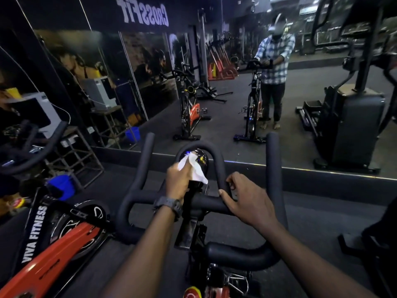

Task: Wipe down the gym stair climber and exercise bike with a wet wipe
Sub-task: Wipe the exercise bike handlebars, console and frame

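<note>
Left of both hands, a second bike [53,239] with an orange frame and "VIVA FITNESS" lettering leans in from the lower left edge, a blue bucket [61,187] just beyond it on the dark floor. Left hand [179,181], watch [169,206] on the wrist, reaches forward over the middle of the exercise bike handlebar [206,203]; fingers curled round a white wet wipe [194,168], bunched, pressed against the shiny black console [198,160] inside the front loop of the bar. Wipe sticks out above and to the right of the fingers. Right hand [249,201] sits just right of the left one, wrapped over the bar where the loop meets the crossbar, thumb on the near side, fingers curled over the top, holding nothing else. Both upright bar ends rise outside the hands, one on each side. Ahead of the hands, a wall mirror [214,82] shows a person in a checked shirt at the same bike. Far right of the right hand, the stair climber [352,125] appears in the mirror, well apart from both hands.
</note>
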